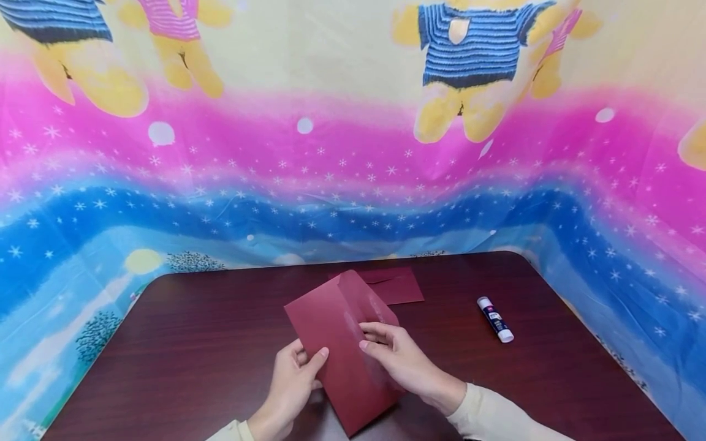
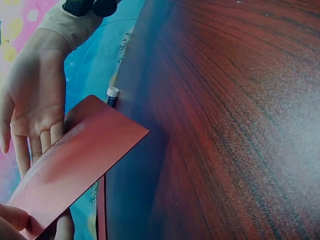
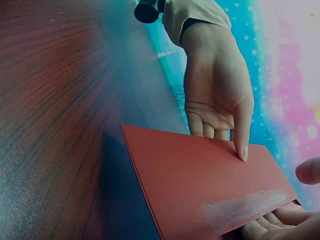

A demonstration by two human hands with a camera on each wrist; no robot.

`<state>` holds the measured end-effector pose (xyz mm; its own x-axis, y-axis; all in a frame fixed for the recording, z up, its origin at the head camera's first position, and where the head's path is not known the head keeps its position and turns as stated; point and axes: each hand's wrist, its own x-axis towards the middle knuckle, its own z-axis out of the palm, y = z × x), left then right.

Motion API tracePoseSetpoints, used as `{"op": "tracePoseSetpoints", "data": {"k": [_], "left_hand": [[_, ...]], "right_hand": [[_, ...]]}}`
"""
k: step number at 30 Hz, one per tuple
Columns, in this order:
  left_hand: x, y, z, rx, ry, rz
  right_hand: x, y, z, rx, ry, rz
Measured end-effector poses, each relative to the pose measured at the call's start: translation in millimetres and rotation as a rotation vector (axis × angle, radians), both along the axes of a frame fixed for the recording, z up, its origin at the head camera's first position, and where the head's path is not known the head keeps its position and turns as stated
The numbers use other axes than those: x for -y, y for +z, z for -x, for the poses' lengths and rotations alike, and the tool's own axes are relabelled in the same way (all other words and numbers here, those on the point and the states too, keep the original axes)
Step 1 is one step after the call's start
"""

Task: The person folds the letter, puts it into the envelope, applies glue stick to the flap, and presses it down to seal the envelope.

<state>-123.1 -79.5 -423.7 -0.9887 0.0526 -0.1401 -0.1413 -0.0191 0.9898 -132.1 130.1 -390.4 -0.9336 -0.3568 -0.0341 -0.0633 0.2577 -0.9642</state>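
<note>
A dark red paper envelope (image 1: 331, 337) is held tilted above the table, its flap (image 1: 375, 303) folded out toward the right. My left hand (image 1: 289, 376) grips its left edge, thumb on the front and the other fingers behind. At the opening, my right hand (image 1: 405, 361) has fairly straight fingers against the paper along the flap's fold. In the right wrist view its thumb (image 3: 309, 171) stands apart from the paper. A whitish smeared streak (image 3: 245, 207) runs along the edge of the envelope's opening.
Another dark red envelope (image 1: 405, 288) lies flat toward the back of the brown wooden table (image 1: 209, 343). To the right lies a glue stick (image 1: 495, 320) with a white cap. A printed curtain (image 1: 331, 165) hangs around the table's back and sides.
</note>
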Motion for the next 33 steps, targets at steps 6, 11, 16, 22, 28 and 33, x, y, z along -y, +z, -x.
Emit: {"op": "tracePoseSetpoints", "data": {"k": [6,11,16,22,28,33], "left_hand": [[-0.3,1.5,-1.7,-0.005,0.015,-0.002],[-0.9,3.4,-3.7,-0.003,0.015,-0.014],[-1.4,2.9,-5.7,0.0,0.001,-0.024],[-1.1,-1.1,-3.6,-0.011,0.025,-0.039],[2.0,-3.9,-1.6,-0.019,0.069,-0.054],[5.3,-1.4,0.2,-0.017,0.094,-0.074]], "right_hand": [[-2,1.6,1.5,-0.099,0.015,-0.054],[0,1.2,3.2,-0.249,-0.012,-0.183],[2,2.3,2.1,-0.304,-0.037,-0.266],[1,3.7,2.5,-0.329,-0.05,-0.269],[1,8.6,0.4,-0.285,-0.037,-0.208],[-1,11.2,-1.6,-0.281,-0.057,-0.213]]}}
